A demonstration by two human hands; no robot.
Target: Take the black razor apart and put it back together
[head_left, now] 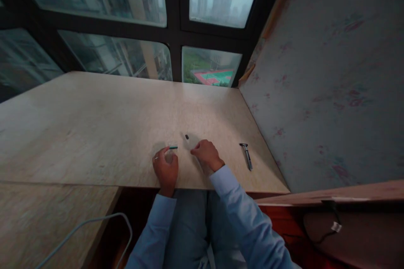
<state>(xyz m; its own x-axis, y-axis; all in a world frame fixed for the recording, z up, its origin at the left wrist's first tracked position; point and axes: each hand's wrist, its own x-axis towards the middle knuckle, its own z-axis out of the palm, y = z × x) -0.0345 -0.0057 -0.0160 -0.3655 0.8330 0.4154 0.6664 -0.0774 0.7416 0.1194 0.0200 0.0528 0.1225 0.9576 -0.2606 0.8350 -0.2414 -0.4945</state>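
**A:** Identify the reference item.
**B:** T-shaped tool (246, 156), lying on the surface (110, 126).
**A:** Right grip (206, 154)?
**B:** Left of the tool, pinching a slender item (187, 137) with a dark end.
**A:** Left grip (166, 168)?
**B:** Farther left of the tool, fingertip at a small teal piece (173, 147); hold unclear.
**A:** Surroundings?
**B:** Window frame (175, 29) beyond the tool; floral wall (331, 92) to its right.

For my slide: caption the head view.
Left hand with a green item, right hand with a dark-tipped item, T-shaped tool on the tabletop.
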